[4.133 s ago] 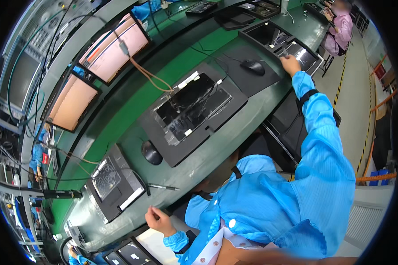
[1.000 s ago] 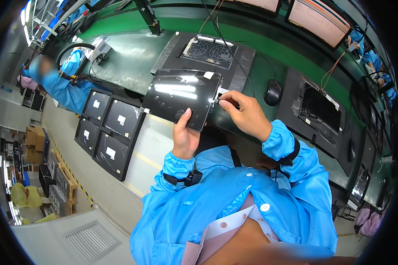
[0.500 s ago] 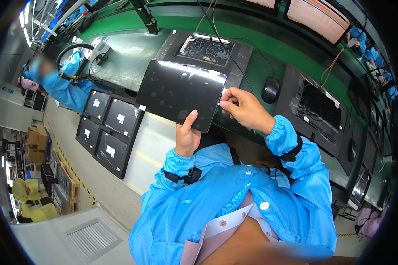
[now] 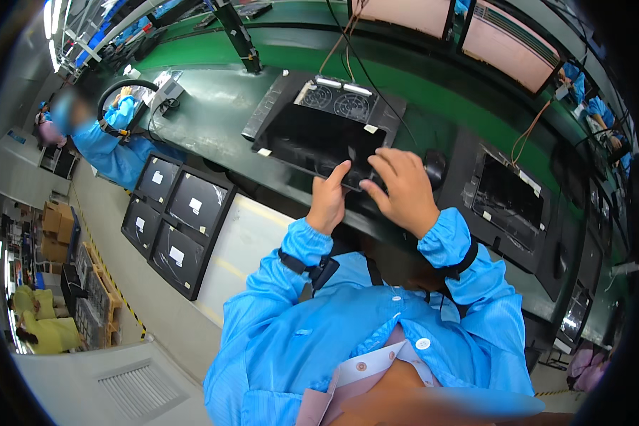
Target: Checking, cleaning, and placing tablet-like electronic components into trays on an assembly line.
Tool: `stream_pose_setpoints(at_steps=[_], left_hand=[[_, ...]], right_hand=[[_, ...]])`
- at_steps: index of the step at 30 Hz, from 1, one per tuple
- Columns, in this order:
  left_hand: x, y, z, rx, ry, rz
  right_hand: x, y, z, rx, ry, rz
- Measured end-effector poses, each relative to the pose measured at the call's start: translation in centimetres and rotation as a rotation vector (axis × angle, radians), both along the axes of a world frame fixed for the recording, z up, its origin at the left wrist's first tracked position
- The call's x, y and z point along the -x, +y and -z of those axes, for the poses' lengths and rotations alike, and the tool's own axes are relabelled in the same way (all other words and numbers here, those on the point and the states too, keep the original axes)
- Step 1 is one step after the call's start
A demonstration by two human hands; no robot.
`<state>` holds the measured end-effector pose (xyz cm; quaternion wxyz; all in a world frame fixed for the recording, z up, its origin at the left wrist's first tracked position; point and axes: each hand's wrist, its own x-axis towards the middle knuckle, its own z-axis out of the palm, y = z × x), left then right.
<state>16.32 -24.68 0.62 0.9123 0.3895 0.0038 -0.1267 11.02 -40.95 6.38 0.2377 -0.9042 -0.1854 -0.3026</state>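
A thin black display panel, glossy and dark, lies tilted over a dark grey fixture plate on the bench. Small pale tabs stick out at its edges. My left hand grips its near edge, thumb on top and the other fingers hidden beneath. At the near right corner, my right hand holds the panel between thumb and bent fingers. Beyond the panel shows a pad with two printed circle patterns and white strips along its top. Whether the panel touches the plate, I cannot tell.
A black mouse sits just right of my right hand. Farther right is a second fixture with a dark panel. To the left, a black divided tray holds several labelled panels. A co-worker in blue sits beyond it. Monitors stand behind.
The panel has moved away from me and tipped flatter, over the fixture. Both hands went with it, and my right hand shifted from the side edge to the near right corner.
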Motion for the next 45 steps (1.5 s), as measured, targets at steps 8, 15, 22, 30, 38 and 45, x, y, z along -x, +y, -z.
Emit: stream_pose_setpoints(at_steps=[8,15,22,30,38,45], left_hand=[[-8.1,-3.3,2.3,0.046,0.087,0.150],[-8.9,-1.2,-0.2,0.013,0.228,0.359],[-9.1,6.5,2.6,-1.033,-0.533,-0.330],[-16.7,10.4,2.2,-1.674,-0.891,-0.173],[-17.3,11.5,3.1,-1.570,-0.933,-0.165],[-17.0,10.9,3.4,-1.625,-0.914,-0.170]], right_hand=[[-4.7,-1.2,3.1,0.135,-0.082,0.018],[-6.9,-1.6,4.4,0.214,-0.105,0.072],[-6.7,-0.6,6.0,0.222,0.001,0.079],[-6.5,-0.6,6.5,0.227,0.071,0.057],[-6.7,0.0,6.8,0.193,0.112,0.072],[0.2,-0.4,2.5,0.066,0.215,0.098]])
